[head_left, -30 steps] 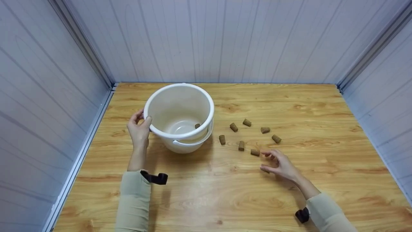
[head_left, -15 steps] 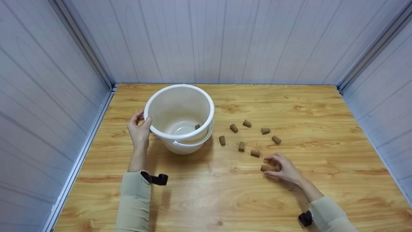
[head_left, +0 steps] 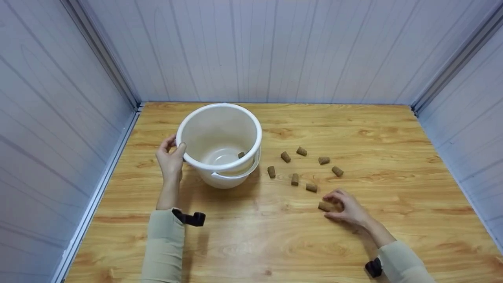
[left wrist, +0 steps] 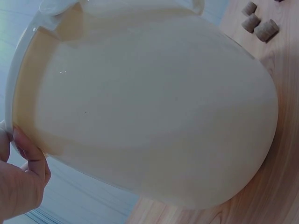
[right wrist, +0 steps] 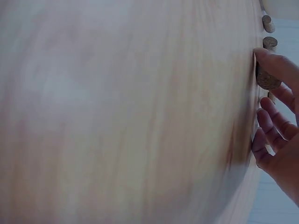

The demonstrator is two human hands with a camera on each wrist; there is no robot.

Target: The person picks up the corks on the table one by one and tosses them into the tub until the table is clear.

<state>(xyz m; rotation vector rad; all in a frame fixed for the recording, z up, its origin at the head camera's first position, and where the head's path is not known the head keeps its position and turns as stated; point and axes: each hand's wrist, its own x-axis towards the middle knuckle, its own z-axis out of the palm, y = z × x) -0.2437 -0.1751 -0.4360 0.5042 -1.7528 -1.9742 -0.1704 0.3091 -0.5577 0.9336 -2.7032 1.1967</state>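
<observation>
A white bucket (head_left: 220,179) with a wire-like white handle (head_left: 243,173) stands upright on the wood-look table. My left hand (head_left: 171,159) grips its left rim, thumb on top and fingers outside; in the left wrist view, that hand (left wrist: 23,182) holds the rim beside the bucket's wall (left wrist: 154,102). One cork (head_left: 241,155) shows inside the bucket. My right hand (head_left: 349,208) hovers low at a cork (head_left: 324,206), thumb and fingers spread either side, with a visible gap in the head view. The right wrist view shows the cork (right wrist: 267,79) partly behind the thumb.
Several more corks lie scattered between bucket and right hand, among them a near cork (head_left: 311,188), a cork (head_left: 271,171) closest to the bucket and a far cork (head_left: 301,151). Pale panel walls (head_left: 251,51) enclose the table (head_left: 251,243) at back and sides.
My right hand has drawn back slightly right and toward me, uncovering the cork its thumb mostly hid earlier. The left hand and bucket stay put.
</observation>
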